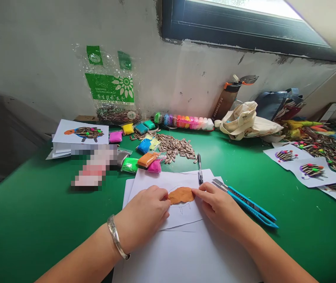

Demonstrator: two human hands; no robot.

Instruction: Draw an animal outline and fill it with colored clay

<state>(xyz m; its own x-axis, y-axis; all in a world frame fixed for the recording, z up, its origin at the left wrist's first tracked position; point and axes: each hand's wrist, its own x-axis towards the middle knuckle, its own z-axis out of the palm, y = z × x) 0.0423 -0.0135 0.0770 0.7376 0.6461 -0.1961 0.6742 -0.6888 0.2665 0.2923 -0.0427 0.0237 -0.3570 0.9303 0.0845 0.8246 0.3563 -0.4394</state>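
A flattened piece of orange-brown modelling clay (181,195) lies over a pencil drawing on a white paper sheet (174,224), with outlined legs showing below it. My left hand (148,210), curled, pinches the clay's left edge between thumb and fingers. At the right edge, my right hand (215,202) has its thumb and index finger closed on the clay, the other fingers folded under. A black pen (200,169) rests at the top of the paper. Just right of my right hand lie blue-handled tweezers (253,210) and a cutter knife (241,198).
Several clay packets, including an orange one (148,159), lie beyond the paper near a pile of sunflower seeds (176,146). Finished hedgehog-like pictures (314,171) are at right, another picture (81,133) at left. A cloth bag (244,120) and bottle (227,98) stand by the wall.
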